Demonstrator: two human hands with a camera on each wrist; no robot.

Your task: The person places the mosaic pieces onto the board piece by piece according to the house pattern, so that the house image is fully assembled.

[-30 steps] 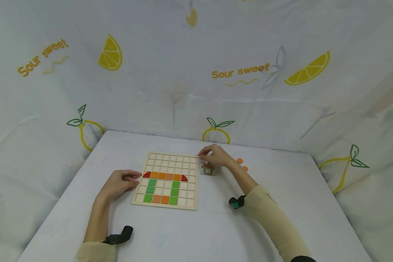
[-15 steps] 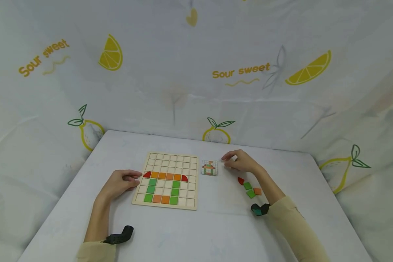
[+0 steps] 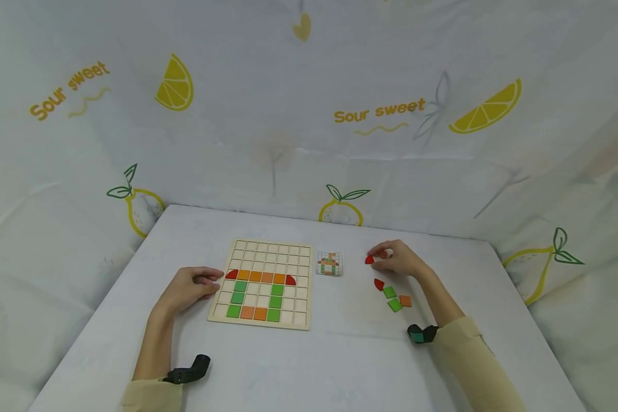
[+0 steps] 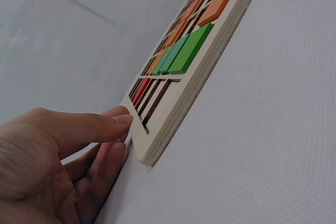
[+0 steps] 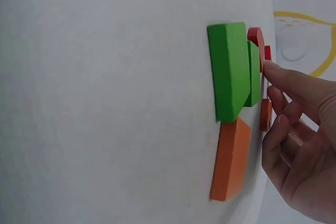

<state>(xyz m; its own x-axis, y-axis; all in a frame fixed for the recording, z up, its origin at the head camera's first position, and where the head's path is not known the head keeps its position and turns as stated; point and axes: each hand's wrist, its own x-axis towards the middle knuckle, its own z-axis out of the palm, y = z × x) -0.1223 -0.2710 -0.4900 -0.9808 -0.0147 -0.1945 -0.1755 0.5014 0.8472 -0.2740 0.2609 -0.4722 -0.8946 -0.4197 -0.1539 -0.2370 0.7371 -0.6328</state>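
A wooden grid board (image 3: pixel 304 286) lies on the table, with green, orange and red tiles set in some of its squares. My left hand (image 3: pixel 187 290) rests at the board's left edge, its thumb and index tips touching the rim (image 4: pixel 137 129); the other fingers are loosely bent. My right hand (image 3: pixel 399 258) is right of the board, pinching a red quarter-circle tile (image 3: pixel 369 260) between thumb and index finger. Near it lie another red quarter-circle tile (image 3: pixel 379 284), green tiles (image 3: pixel 395 305) and an orange square tile (image 3: pixel 405 301). An orange disc (image 5: pixel 265 115) shows beside the right fingers.
A small pattern card (image 3: pixel 329 264) lies just right of the board. The white table (image 3: pixel 288 372) meets a cloth backdrop (image 3: pixel 268 114) printed with lemons. Each wrist wears a black camera, such as the left wrist camera (image 3: pixel 187 371).
My right hand has moved rightward from the board's upper right corner, past the card, to the loose tiles. The red quarter-circle tile at its fingertips has come into view. My left hand stays put.
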